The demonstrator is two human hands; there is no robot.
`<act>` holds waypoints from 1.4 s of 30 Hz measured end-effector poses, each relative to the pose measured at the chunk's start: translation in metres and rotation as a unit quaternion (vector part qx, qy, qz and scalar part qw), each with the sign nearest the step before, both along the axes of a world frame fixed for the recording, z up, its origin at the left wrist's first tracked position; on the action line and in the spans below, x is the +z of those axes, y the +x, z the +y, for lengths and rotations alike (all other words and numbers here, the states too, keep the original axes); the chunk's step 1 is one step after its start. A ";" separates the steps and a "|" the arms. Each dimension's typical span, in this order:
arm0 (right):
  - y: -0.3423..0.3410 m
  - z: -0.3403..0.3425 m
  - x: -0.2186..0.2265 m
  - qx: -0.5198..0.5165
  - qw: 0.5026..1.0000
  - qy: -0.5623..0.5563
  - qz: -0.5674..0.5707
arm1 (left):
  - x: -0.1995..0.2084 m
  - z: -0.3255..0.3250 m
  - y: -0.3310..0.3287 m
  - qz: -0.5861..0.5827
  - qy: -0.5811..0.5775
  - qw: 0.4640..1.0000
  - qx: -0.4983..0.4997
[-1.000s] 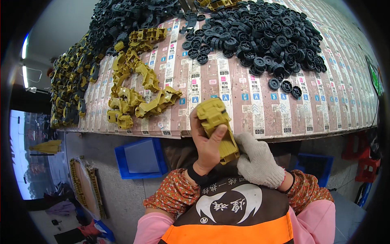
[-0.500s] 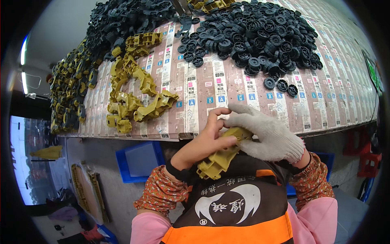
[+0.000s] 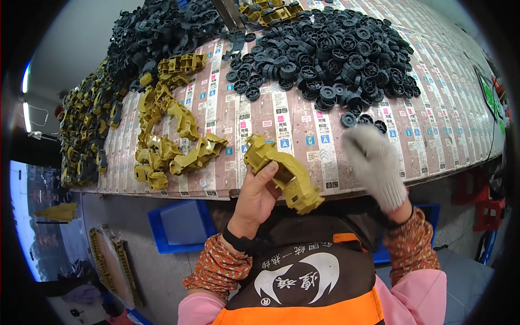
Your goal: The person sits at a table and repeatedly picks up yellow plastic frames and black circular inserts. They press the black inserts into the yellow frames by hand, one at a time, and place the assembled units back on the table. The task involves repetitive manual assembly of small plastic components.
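Note:
My left hand (image 3: 259, 189) is closed around a yellow plastic toy-vehicle body (image 3: 290, 176), gripping it by its middle at the table's front edge. The body is tilted, with an arched side and an opening showing. My right hand (image 3: 374, 154), in a pale knitted glove, reaches over the table to a few dark toy wheels (image 3: 348, 119) lying apart from the big heap. Motion blurs the glove and its fingertips, so whether it holds a wheel is hidden. More yellow vehicle bodies (image 3: 197, 154) lie in a loose cluster left of my left hand.
A large heap of dark wheels (image 3: 325, 59) covers the table's far middle. Dark plastic parts (image 3: 157, 38) are piled far left, beside a mound of yellow-and-dark assembled pieces (image 3: 89, 124). A metal post (image 3: 228, 13) stands at the back. Below are a blue bin (image 3: 157, 227) and red stools (image 3: 490, 214).
My right hand has left the yellow body and moved forward and right to the loose wheels. My left hand has turned the body and raised it toward the table edge.

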State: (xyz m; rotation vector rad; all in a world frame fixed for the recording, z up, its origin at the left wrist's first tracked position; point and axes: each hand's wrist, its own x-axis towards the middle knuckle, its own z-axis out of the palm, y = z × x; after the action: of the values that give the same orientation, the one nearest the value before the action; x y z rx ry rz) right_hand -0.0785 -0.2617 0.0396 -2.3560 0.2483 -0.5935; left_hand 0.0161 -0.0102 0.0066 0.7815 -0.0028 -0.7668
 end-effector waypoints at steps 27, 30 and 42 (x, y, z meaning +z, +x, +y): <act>0.006 0.033 0.002 0.139 0.895 0.393 0.159 | -0.003 0.005 -0.017 -0.009 0.024 0.997 -0.078; 0.000 0.054 0.005 0.140 0.807 0.547 0.174 | -0.001 -0.001 -0.025 -0.040 0.042 0.997 -0.053; -0.011 0.071 -0.015 0.088 0.755 0.639 0.115 | -0.015 -0.004 -0.036 -0.141 0.069 0.988 -0.014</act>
State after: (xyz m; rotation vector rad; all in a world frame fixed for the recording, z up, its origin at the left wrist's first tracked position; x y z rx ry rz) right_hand -0.0894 -0.1905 0.0245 -1.0548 0.3740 0.0488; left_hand -0.0198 -0.0139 -0.0083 1.0184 -0.2180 -0.6829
